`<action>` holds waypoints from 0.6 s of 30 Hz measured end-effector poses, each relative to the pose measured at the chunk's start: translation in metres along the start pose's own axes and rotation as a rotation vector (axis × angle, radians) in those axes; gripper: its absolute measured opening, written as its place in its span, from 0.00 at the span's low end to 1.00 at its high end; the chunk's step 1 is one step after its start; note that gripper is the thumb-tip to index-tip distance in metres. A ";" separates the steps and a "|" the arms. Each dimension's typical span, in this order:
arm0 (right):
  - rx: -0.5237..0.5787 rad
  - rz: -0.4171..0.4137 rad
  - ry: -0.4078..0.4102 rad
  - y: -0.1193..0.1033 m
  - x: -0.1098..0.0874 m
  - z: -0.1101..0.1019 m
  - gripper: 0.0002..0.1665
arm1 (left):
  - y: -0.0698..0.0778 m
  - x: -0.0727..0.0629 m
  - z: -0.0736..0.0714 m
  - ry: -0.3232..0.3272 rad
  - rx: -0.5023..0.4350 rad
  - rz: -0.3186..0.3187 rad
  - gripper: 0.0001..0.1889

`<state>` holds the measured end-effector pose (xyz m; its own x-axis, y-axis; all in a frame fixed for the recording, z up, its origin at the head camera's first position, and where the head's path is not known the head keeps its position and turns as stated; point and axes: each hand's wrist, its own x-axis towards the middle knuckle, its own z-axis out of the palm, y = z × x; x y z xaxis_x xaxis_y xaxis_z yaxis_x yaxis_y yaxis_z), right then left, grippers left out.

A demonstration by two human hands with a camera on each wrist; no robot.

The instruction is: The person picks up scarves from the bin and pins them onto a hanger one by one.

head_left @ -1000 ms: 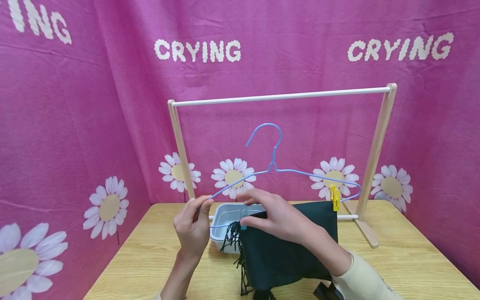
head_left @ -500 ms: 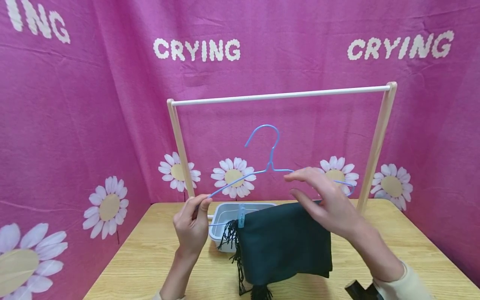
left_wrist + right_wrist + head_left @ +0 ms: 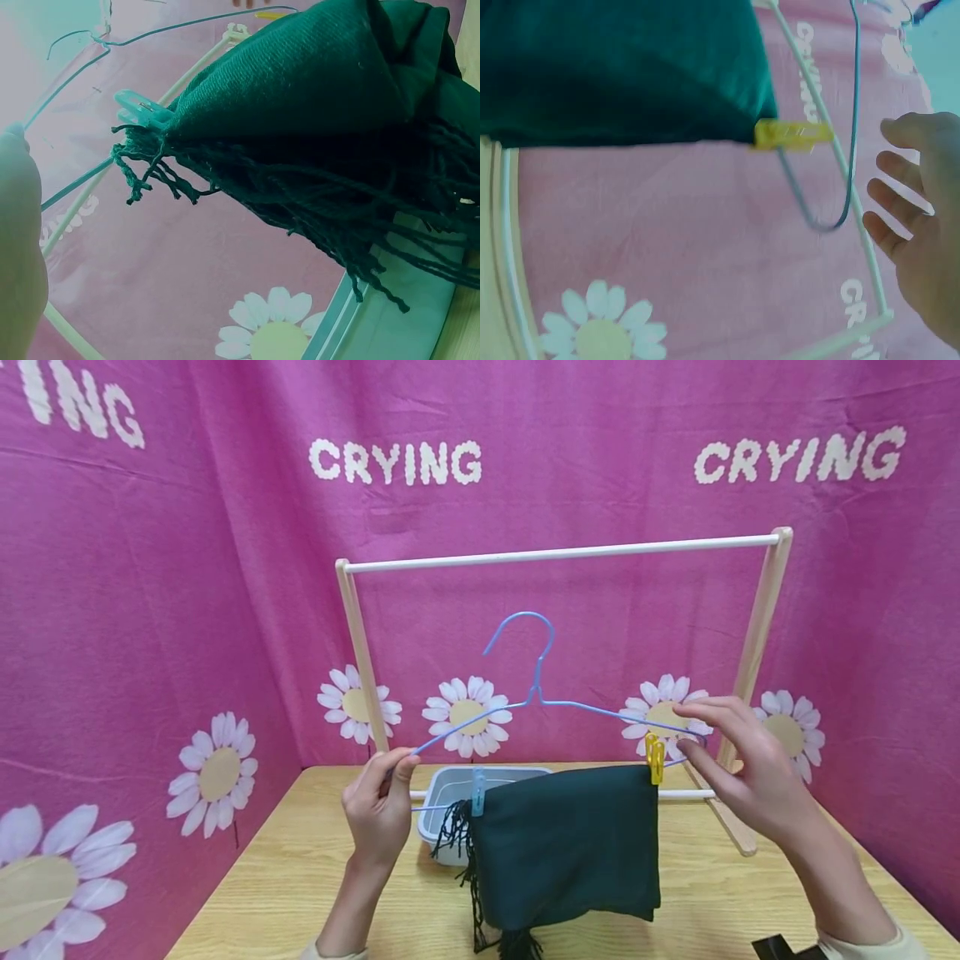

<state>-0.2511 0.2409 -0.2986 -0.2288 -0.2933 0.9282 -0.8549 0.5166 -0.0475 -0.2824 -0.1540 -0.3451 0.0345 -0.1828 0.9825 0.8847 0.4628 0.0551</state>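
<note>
My left hand (image 3: 380,810) pinches the left end of a blue wire hanger (image 3: 537,681), holding it upright over the table. A folded dark green scarf (image 3: 566,852) with black fringe hangs from the hanger's lower bar. A light blue clothespin (image 3: 478,792) grips its left corner, seen closer as a translucent clothespin (image 3: 142,107) in the left wrist view. At the right corner is a yellow clothespin (image 3: 655,760). My right hand (image 3: 757,777) is by the hanger's right end; the right wrist view shows its fingers (image 3: 892,199) loosely bent, apart from the wire and holding nothing.
Behind the hanger stands a wooden rack with a white top rail (image 3: 562,554). A pale grey plastic bin (image 3: 442,852) sits on the wooden table (image 3: 277,877), partly hidden by the scarf. A pink curtain (image 3: 585,627) with flowers encloses the back and sides.
My right hand has moved right, from the blue clothespin across the scarf to the hanger's right end. The hanger has shifted slightly left in my left hand's grip.
</note>
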 end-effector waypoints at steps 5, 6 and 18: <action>-0.028 0.064 -0.090 0.012 -0.021 -0.005 0.43 | -0.001 0.002 -0.004 -0.001 -0.022 -0.007 0.18; -0.032 0.055 -0.107 0.014 -0.024 -0.004 0.45 | -0.002 0.002 -0.005 -0.005 -0.026 -0.004 0.17; -0.107 -0.080 -0.066 0.018 -0.041 0.013 0.41 | -0.003 0.005 -0.008 -0.024 -0.042 -0.014 0.17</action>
<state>-0.2629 0.2518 -0.3418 -0.1956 -0.3873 0.9010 -0.8179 0.5713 0.0681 -0.2806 -0.1635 -0.3414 0.0109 -0.1676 0.9858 0.9037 0.4236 0.0620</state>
